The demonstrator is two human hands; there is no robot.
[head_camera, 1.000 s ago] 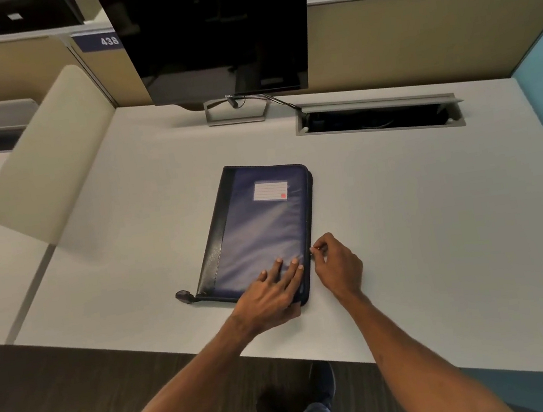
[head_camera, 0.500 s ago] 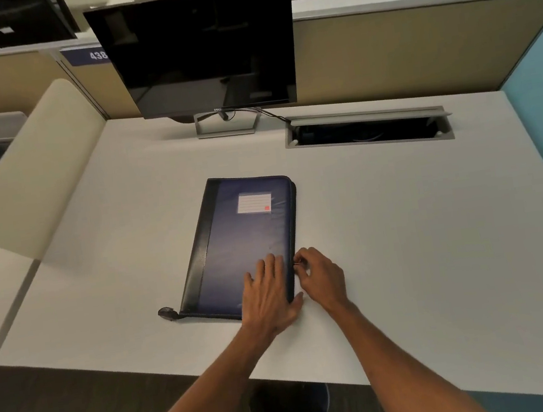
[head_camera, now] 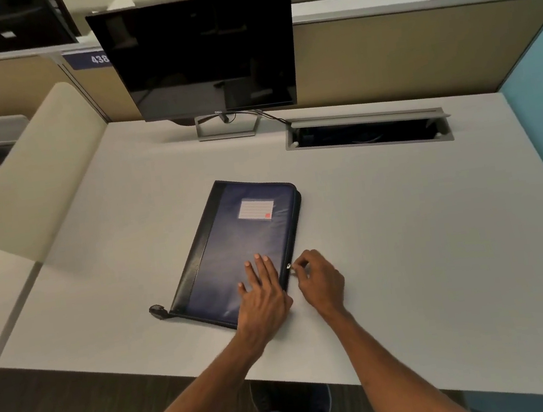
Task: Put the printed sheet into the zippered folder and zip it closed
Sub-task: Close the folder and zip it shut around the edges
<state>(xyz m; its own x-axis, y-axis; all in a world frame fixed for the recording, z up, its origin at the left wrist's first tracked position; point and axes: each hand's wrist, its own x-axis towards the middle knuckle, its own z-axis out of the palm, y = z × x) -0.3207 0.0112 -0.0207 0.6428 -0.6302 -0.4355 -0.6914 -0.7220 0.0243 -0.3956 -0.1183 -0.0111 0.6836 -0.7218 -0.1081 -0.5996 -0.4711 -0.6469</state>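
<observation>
A dark blue zippered folder with a black spine and a white label lies flat on the grey desk, its cover down. My left hand rests flat on the folder's near right corner, fingers spread. My right hand is just right of the folder's right edge, thumb and forefinger pinched on the small metal zipper pull. No printed sheet is visible.
A dark monitor on a stand is at the back of the desk. An open cable trough sits back right. A beige divider panel stands at the left. A black tab sticks out at the folder's near left corner.
My right hand has stayed pinched at the folder's right edge, near its front end. The left hand turned to point up along the cover. The camera view shifted.
</observation>
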